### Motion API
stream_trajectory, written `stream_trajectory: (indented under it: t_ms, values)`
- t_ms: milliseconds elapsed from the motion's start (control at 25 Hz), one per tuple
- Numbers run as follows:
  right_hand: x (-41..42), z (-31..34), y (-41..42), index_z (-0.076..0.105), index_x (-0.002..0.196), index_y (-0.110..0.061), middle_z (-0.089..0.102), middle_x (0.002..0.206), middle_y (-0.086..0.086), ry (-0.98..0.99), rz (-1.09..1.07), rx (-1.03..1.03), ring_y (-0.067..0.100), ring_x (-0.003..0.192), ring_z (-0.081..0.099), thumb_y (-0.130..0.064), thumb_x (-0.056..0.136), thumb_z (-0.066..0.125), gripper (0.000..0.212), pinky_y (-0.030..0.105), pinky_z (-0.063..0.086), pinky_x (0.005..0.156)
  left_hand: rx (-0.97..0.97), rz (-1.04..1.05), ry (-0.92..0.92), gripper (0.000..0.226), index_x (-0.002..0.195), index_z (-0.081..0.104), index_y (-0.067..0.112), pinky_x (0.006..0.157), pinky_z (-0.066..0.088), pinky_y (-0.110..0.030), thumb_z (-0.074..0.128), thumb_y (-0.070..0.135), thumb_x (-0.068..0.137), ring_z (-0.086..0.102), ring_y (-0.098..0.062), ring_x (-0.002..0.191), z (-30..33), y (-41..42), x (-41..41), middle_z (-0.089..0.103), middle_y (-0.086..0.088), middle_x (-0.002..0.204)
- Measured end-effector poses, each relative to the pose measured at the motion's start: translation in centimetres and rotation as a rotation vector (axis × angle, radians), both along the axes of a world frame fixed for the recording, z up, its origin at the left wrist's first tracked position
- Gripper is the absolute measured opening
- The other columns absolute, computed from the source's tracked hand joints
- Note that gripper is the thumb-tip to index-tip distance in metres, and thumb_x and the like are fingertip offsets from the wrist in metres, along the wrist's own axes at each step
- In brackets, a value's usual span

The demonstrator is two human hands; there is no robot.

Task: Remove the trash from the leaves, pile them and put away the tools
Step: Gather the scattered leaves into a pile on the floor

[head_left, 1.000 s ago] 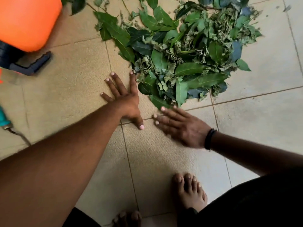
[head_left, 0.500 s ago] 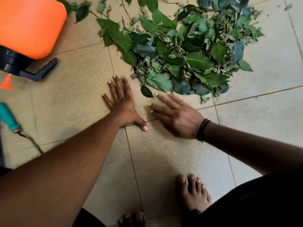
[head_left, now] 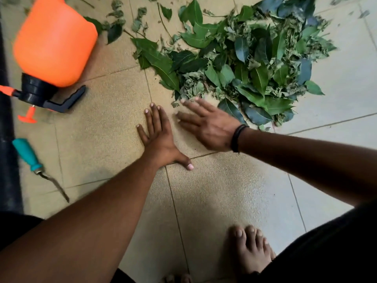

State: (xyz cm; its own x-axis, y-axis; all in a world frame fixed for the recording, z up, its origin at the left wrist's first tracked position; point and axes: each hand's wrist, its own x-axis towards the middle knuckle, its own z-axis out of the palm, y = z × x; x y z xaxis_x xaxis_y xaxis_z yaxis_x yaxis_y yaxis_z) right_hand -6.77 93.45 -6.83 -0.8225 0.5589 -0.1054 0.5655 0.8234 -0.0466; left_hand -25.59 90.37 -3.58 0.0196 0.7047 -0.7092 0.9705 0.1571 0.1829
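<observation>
No legible text, label, brand, number or sign appears anywhere in the view. The orange sprayer (head_left: 54, 40) shows a plain, unmarked body, and the teal-handled trowel (head_left: 28, 155) carries no readable marking on its handle. The floor tiles (head_left: 224, 201) bear no lettering.

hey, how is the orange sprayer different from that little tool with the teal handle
The orange sprayer is far bulkier than the teal-handled tool, a slim hand tool. The sprayer has a rounded orange tank with a black head and trigger; the tool has a teal handle and a thin, dark metal end. The sprayer lies near the scattered leaves; the tool lies further from them, nearer the person. Both lie on the tiled floor, untouched by either hand.
</observation>
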Motion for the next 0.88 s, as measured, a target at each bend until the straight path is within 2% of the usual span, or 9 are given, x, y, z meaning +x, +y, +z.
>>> stream_trajectory:
  t_ms: [40, 120, 240, 400, 480, 560, 680, 800, 880]
  values:
    - [-1.5, -0.4, 0.2, 0.020, 0.159, -0.022, 0.014, 0.166, 0.005, -0.075, 0.035, -0.025, 0.035, 0.154, 0.001, -0.038, 0.102, 0.031, 0.060, 0.055, 0.006, 0.124, 0.013, 0.001, 0.010, 0.190, 0.147, -0.041, 0.013, 0.115, -0.024, -0.058, 0.090, 0.072, 0.022, -0.051, -0.023, 0.137, 0.0, -0.2, -0.1, -0.054, -0.006, 0.150]
    - [-2.6, -0.6, 2.6, 0.008, 0.160, -0.025, 0.004, 0.167, 0.002, -0.131, -0.084, -0.010, 0.033, 0.154, -0.008, -0.047, 0.103, 0.021, 0.062, 0.054, 0.001, 0.124, 0.024, -0.007, 0.034, 0.189, 0.147, -0.040, 0.012, 0.117, -0.021, -0.058, 0.088, 0.076, 0.023, -0.050, -0.023, 0.138, 0.0, -0.4, -0.1, -0.053, -0.007, 0.150]
    - [0.3, 0.5, 5.0, 0.018, 0.160, -0.018, 0.017, 0.167, 0.006, 0.013, -0.348, 0.026, 0.037, 0.154, 0.001, -0.041, 0.106, 0.028, 0.059, 0.057, 0.007, 0.124, 0.006, -0.029, 0.084, 0.189, 0.147, -0.040, 0.009, 0.117, -0.020, -0.059, 0.088, 0.076, 0.025, -0.050, -0.027, 0.138, 0.3, -0.2, 0.1, -0.053, -0.011, 0.150]
    - [5.0, -0.2, -3.1, 0.033, 0.154, -0.016, 0.026, 0.163, 0.008, 0.285, -0.299, 0.019, 0.036, 0.153, 0.011, -0.032, 0.103, 0.037, 0.054, 0.059, 0.014, 0.123, -0.004, -0.090, 0.146, 0.183, 0.145, -0.041, 0.004, 0.110, -0.023, -0.061, 0.096, 0.057, 0.035, -0.046, -0.044, 0.136, 0.3, 1.0, 2.4, -0.052, -0.025, 0.145]
    - [6.5, -1.5, -9.2, 0.035, 0.154, -0.017, 0.026, 0.163, 0.007, 0.260, -0.149, -0.093, 0.033, 0.154, 0.012, -0.035, 0.105, 0.035, 0.052, 0.056, 0.019, 0.123, 0.006, -0.153, 0.215, 0.173, 0.144, -0.038, -0.003, 0.113, -0.016, -0.068, 0.098, 0.042, 0.047, -0.038, -0.051, 0.138, -0.2, 1.6, 4.5, -0.046, -0.033, 0.146]
    - [8.8, -2.4, -10.9, 0.031, 0.156, -0.017, 0.024, 0.165, 0.004, 0.184, -0.029, -0.167, 0.028, 0.155, 0.012, -0.036, 0.107, 0.032, 0.053, 0.054, 0.025, 0.121, -0.036, -0.187, 0.258, 0.173, 0.140, -0.040, -0.007, 0.116, -0.006, -0.071, 0.100, 0.033, 0.048, -0.035, -0.054, 0.139, -0.7, 2.4, 6.0, -0.045, -0.036, 0.145]
    - [12.4, -2.2, -7.5, 0.028, 0.157, -0.017, 0.024, 0.164, 0.004, 0.184, -0.265, -0.148, 0.026, 0.154, 0.016, -0.034, 0.108, 0.033, 0.052, 0.054, 0.031, 0.118, -0.162, -0.193, 0.325, 0.189, 0.131, -0.051, -0.004, 0.115, -0.008, -0.068, 0.101, 0.042, 0.031, -0.041, -0.056, 0.133, -0.8, 3.4, 6.7, -0.055, -0.037, 0.135]
    - [14.5, -0.3, -4.8, 0.046, 0.148, -0.006, 0.041, 0.157, 0.012, 0.300, -0.470, -0.078, 0.032, 0.145, 0.038, -0.025, 0.106, 0.040, 0.047, 0.051, 0.043, 0.111, -0.217, -0.169, 0.323, 0.191, 0.123, -0.058, -0.001, 0.115, -0.009, -0.069, 0.102, 0.041, 0.028, -0.045, -0.057, 0.128, -0.7, 3.8, 6.7, -0.060, -0.038, 0.128]
    - [13.8, 0.4, -6.4, 0.064, 0.130, -0.001, 0.059, 0.138, 0.018, 0.413, -0.499, 0.052, 0.037, 0.125, 0.056, -0.018, 0.102, 0.047, 0.037, 0.049, 0.050, 0.099, -0.230, -0.156, 0.308, 0.190, 0.120, -0.060, -0.001, 0.115, -0.009, -0.069, 0.102, 0.039, 0.028, -0.046, -0.057, 0.126, -0.7, 3.8, 6.8, -0.061, -0.038, 0.126]
